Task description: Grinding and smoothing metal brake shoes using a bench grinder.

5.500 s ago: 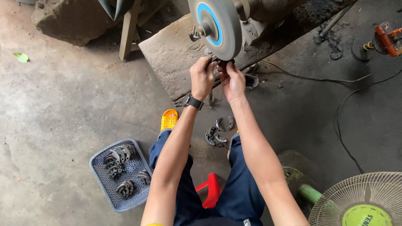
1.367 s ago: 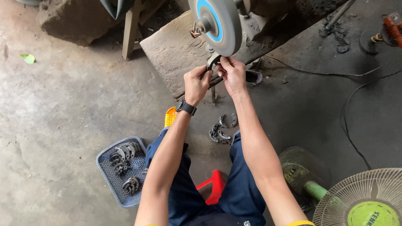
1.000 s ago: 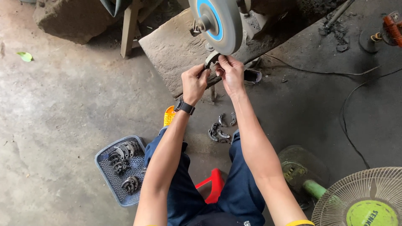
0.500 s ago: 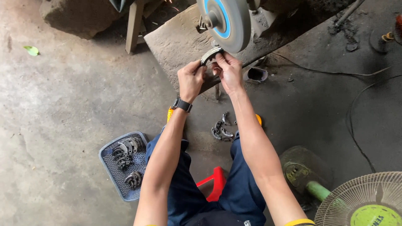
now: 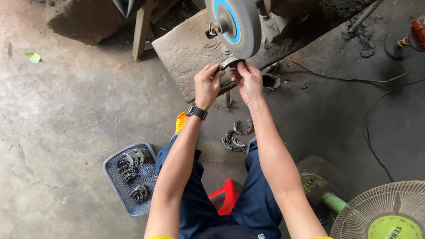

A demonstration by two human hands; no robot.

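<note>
At the far left a green leaf [image 5: 32, 57] lies on the concrete floor [image 5: 66, 119]. Nearer, left of the person's knees, a blue-grey perforated basket [image 5: 116, 194] sits on the floor with curved metal pieces lying in it. The left hand [image 5: 207, 85], with a dark watch [image 5: 197, 111] on its wrist, is raised toward the far middle of the scene; its grip is clenched on the left end of a curved metal piece [image 5: 230, 63]. That piece is held just under the grey grinding wheel [image 5: 235, 25], at its lower rim; whether it touches the wheel cannot be told. The wheel stands above a worn wooden desk [image 5: 186, 53]. The right hand [image 5: 249, 80] faces the left one, its grip grasping the right end of the same piece. Below the hands, between the knees, a small heap of curved metal pieces [image 5: 235, 136] lies on the floor, with a red stool [image 5: 226, 199] nearer still. At the near right stands a fan [image 5: 383, 212] with a green hub.
</note>
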